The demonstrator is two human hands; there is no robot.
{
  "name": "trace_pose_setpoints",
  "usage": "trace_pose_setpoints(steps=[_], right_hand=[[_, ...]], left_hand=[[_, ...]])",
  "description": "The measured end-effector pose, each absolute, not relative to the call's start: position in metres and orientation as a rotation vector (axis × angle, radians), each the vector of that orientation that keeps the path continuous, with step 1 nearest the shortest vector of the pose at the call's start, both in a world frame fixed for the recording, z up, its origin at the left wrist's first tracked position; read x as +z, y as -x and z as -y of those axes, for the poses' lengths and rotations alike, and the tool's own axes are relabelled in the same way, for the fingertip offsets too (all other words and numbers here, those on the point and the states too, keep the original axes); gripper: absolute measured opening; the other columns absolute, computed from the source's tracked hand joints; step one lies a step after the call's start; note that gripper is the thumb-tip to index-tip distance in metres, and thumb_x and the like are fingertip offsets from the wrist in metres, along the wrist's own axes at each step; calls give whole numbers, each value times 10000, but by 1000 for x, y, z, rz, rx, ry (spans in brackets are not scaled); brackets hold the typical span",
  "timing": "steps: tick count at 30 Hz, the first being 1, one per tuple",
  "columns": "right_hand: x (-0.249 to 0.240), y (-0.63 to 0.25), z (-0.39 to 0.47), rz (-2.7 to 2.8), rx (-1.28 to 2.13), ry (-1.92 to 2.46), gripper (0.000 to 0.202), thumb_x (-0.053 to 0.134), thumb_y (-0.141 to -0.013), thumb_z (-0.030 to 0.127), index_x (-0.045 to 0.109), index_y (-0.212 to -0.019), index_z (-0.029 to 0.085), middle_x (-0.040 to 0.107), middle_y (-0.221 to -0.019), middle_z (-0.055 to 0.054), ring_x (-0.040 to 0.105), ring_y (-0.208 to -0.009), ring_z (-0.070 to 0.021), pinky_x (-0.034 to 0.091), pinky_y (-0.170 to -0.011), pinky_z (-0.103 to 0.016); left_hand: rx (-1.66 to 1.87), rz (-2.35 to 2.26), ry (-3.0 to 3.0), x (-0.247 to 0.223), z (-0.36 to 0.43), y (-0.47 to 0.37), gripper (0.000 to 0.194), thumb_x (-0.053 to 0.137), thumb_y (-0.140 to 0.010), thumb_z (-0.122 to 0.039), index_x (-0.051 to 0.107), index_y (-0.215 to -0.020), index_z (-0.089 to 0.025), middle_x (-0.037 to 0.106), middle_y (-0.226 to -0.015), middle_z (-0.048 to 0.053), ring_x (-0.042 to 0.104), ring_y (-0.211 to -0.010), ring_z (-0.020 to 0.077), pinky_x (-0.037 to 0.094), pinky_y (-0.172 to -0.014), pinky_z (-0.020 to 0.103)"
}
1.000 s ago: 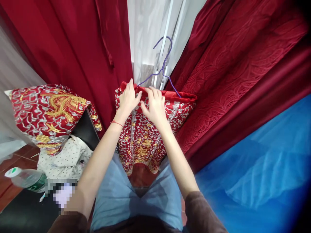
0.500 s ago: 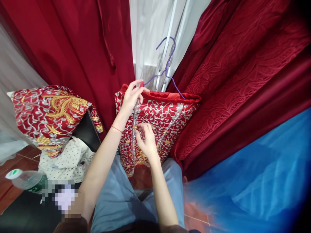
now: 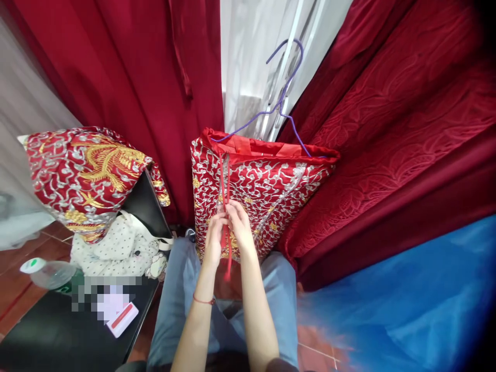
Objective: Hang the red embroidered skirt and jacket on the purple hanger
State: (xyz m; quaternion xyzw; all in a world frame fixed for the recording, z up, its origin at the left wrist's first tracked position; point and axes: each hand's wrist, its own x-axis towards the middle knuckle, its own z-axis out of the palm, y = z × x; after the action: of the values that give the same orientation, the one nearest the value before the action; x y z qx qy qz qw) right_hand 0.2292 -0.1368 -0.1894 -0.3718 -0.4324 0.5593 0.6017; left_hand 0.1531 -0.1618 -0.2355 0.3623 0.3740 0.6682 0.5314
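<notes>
Right at the grip, both hands are in close to each other: the left hand (image 3: 216,232) has its fingers curled in around the red cord (image 3: 228,181), and the right hand (image 3: 241,222) looks pinched onto it just beside, though the overlapping fingers hide exactly who's got which strand. Tip number one imo: work it with fingertips, not fists, so you can feel each strand and don't twist them together. Two strands drop from the top edge to the hands and a loose tail dangles below, so I'd keep those lengths even and pull gently, since hard tugging could bunch up the edge. The embroidered red garment (image 3: 256,196) the cord hangs from is upright in front of the person, bottom end down near the knees, and I'd keep nails and cord off that silver and gold stitching because it looks snaggy. Go easy upward too: the arms of the purple hanger (image 3: 281,106) run down to the top edge, and a sharp yank would probably tip the whole thing. I can't tell how firmly its hook is caught on anything. Off to the left, another embroidered piece (image 3: 85,178) is draped over the back of a black chair (image 3: 58,330), with a polka-dot bag (image 3: 112,245) and a bottle (image 3: 54,275) nearby, so keep your elbow tucked in on that side.
</notes>
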Motion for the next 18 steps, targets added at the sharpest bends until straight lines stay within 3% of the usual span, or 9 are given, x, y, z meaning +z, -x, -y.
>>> trace_pose_setpoints(steps=[3, 7, 12, 15, 18], right_hand=[[-201, -219, 147, 937, 1378, 820, 280, 676, -857, 456, 687, -991, 210, 709, -804, -7, 613, -649, -115, 513, -650, -235], [-220, -220, 167, 804, 1358, 834, 293, 704, -833, 470, 715, -934, 195, 691, -779, -7, 548, -583, -88, 431, -519, -197], [-235, -232, 184, 688, 1292, 862, 279, 772, -777, 422, 699, -937, 206, 685, -843, 2, 591, -676, -106, 479, -612, -222], [-237, -240, 185, 721, 1281, 841, 263, 745, -813, 419, 676, -951, 206, 660, -750, 21, 575, -641, -109, 482, -627, -239], [-236, -247, 184, 763, 1248, 792, 234, 725, -844, 399, 658, -966, 210, 639, -679, 39, 578, -639, -113, 500, -705, -261]], left_hand=[[1534, -961, -864, -251, 177, -149, 337, 670, -870, -461, 666, -1108, -223, 663, -1294, 69, 596, -1247, 209, 451, -1063, 304], [1476, -1002, -962, -257, 190, -143, 288, 670, -865, -444, 700, -1000, -191, 648, -1342, 97, 606, -1246, 234, 463, -1054, 318], [1380, -1149, -918, -259, 192, -142, 322, 641, -856, -438, 730, -1001, -165, 748, -1128, 96, 684, -1087, 225, 502, -982, 322], [1391, -1231, -997, -256, 194, -145, 303, 594, -890, -450, 702, -878, -168, 765, -921, 74, 713, -931, 217, 536, -870, 314], [1460, -1224, -1087, -248, 197, -146, 278, 581, -922, -449, 662, -877, -187, 754, -924, 63, 709, -915, 199, 538, -858, 300]])
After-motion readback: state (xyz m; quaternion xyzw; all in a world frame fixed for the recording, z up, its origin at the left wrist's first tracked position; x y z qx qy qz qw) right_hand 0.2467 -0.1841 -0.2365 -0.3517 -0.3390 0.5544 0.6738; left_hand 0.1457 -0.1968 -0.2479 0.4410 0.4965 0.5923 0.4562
